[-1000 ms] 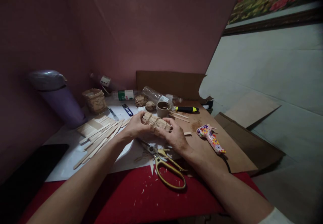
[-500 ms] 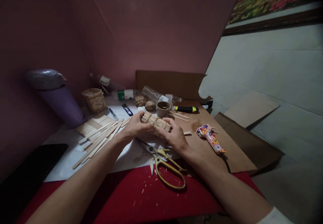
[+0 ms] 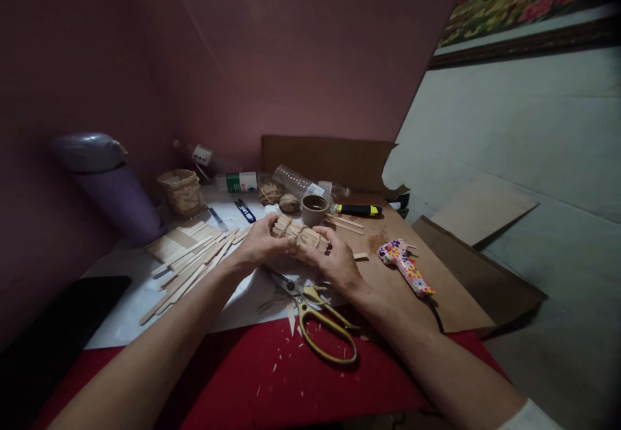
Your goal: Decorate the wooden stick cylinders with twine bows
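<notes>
Fingers of the left hand (image 3: 262, 244) and right hand (image 3: 340, 265) curl part-closed on a pale wooden-stick bundle bound with brown twine (image 3: 301, 231) — one hand per end, bundle mid-table, just beyond the large metal scissors with yellow loop handles (image 3: 301, 302). Risk, my call: uneven squeezing or twisting could slide the twine and skew the sticks. Dropping the hands carelessly could catch the scissor blades. Right forearm is near the white floral-print glue gun (image 3: 406, 267), so an outward swing might knock it.

Hard to see: bundle's underside and some fingertips, covered by hands; twine knot, if any, can't tell. Blade tips lost in shadow — dim there. Contents of the round grey-brown cup (image 3: 315, 215) unclear; white sleeve (image 3: 530, 416) cut off by the frame.
</notes>
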Tool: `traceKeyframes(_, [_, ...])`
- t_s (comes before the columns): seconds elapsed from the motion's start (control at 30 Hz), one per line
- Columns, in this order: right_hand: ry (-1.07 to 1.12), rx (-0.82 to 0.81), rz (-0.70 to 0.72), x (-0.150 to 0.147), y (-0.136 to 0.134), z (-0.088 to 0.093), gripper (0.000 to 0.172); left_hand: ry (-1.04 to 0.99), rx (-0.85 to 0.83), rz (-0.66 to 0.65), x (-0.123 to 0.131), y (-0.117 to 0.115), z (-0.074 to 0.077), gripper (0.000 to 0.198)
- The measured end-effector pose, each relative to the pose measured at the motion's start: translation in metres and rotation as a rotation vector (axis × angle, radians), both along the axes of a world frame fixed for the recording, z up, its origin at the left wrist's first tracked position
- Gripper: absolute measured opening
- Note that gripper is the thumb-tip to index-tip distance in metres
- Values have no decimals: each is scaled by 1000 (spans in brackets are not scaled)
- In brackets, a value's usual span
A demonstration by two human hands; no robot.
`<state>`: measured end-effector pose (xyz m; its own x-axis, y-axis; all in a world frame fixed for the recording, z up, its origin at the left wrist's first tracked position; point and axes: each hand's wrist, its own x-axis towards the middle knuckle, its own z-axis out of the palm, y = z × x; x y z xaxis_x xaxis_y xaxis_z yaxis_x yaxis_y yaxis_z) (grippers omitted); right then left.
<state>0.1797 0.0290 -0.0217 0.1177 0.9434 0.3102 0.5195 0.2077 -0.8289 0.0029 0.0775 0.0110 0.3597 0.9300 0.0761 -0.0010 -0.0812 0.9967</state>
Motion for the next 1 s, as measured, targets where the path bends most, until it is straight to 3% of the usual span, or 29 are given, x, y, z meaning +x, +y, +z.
traceKeyframes(1.0, [-4,33,-9,-1,-1,0,41,-6,-9,33,2,-3,1,49])
